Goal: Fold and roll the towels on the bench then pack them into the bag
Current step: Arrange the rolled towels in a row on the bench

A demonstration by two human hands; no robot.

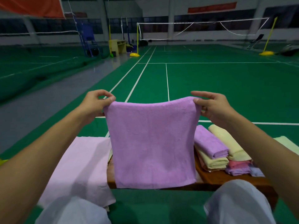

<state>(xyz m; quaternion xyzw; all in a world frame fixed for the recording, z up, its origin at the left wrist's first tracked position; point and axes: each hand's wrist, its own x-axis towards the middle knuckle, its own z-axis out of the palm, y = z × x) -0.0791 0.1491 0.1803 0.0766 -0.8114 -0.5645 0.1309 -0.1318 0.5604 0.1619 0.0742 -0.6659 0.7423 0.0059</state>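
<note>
Purple towel point(152, 143) hangs in the air over the middle of the wooden desk point(226, 178), held up by its two top corners. The left hand point(95, 104) pinches the left corner between thumb and forefinger, and the right hand point(212, 107) pinches the right corner the same way, its other fingers point(199, 93) stretched out above the cloth. The towel's top edge sags a little between the hands, and its lower edge reaches down to the near edge of the desk.

On the right of the desk sits a pile of folded towels point(220, 151): a purple one on top, cream ones beside and under it, pink and pale blue ones lower down. They look folded flat rather than rolled, though the pile is partly hidden by the right forearm. A pale green cloth point(286, 143) shows at the far right edge. On the left a light pink towel point(80, 167) lies spread open, draping off the near side.

No bag can be seen from here. As a judgement, the work is at the folding stage: some towels are folded, the one in hand is part done, the pink one waits, and rolling and packing are not yet done.
</note>
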